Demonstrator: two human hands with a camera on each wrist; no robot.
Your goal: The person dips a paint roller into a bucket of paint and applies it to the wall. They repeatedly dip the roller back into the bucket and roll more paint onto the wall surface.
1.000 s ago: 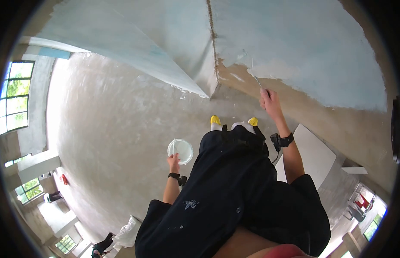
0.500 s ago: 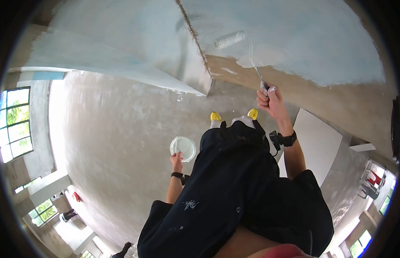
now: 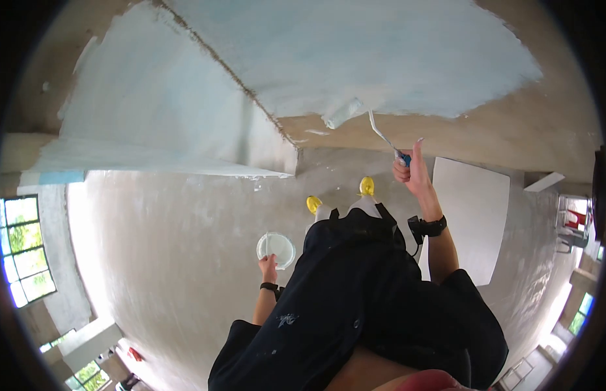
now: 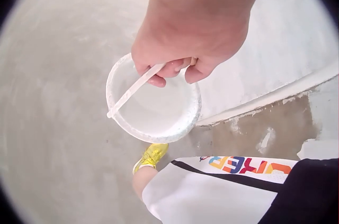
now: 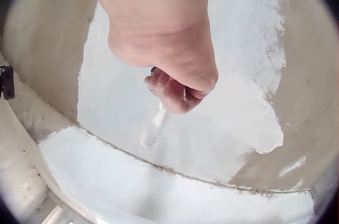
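Descent of the white fluffy roller (image 3: 344, 112), gripped in the right hand (image 3: 409, 171), spreads paint lower; the left hand (image 4: 190, 28) clasps the handle of the white plastic bucket (image 4: 159, 107).

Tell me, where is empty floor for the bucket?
The bare floor left of the person, between the painted wall and the windows, is free; the left hand holds the bucket over it. Crowded: the yellow shoes at the corner, below the roller in the right hand, and a white board on the right.
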